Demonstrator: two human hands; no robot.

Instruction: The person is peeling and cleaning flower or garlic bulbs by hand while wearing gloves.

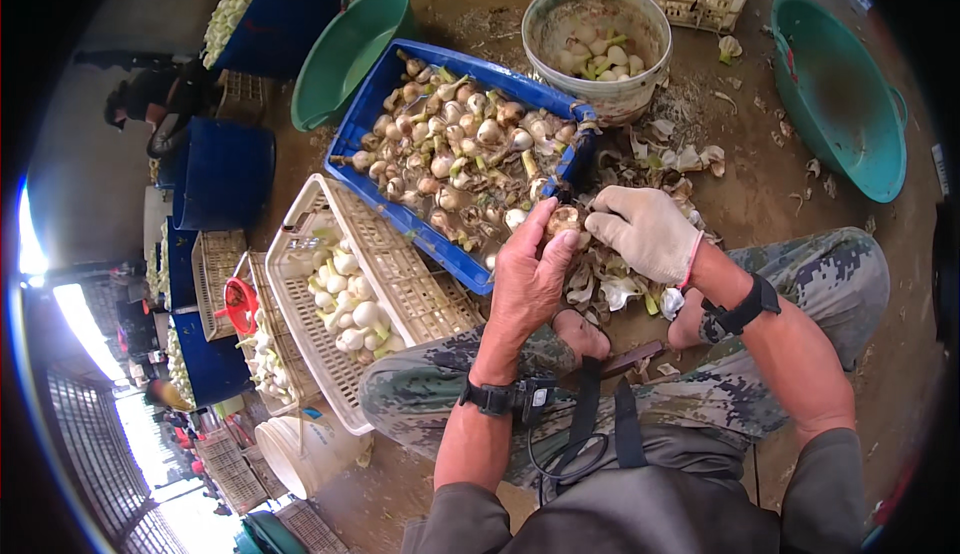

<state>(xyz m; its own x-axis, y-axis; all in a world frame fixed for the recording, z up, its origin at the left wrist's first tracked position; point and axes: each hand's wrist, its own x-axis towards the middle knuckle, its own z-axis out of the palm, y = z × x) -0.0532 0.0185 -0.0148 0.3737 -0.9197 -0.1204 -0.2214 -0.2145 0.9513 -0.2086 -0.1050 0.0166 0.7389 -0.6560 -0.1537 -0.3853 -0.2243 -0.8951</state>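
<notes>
Between the thumb and fingers of my bare left hand (530, 276) is a round brownish-white bulb (565, 220), garlic- or onion-like. My right hand (650, 234), in a cream glove, has its curled fingertips pinched against the bulb's right side; whether they also grip a loose skin is hidden. Just beyond my hands lies a blue tub (398, 216), heaped with unpeeled, soil-stained bulbs (450, 139), some with green stem stubs. Pale shed skins (615, 289) litter the floor below and right of my hands.
A white crate (342, 394) of clean bulbs stands by my left knee. Ahead is a whitish bucket (640, 94) partly filled with bulbs. Green basins (845, 104) lie at right and far left (325, 59). Blue barrels (222, 174) and a person (150, 99) are farther left.
</notes>
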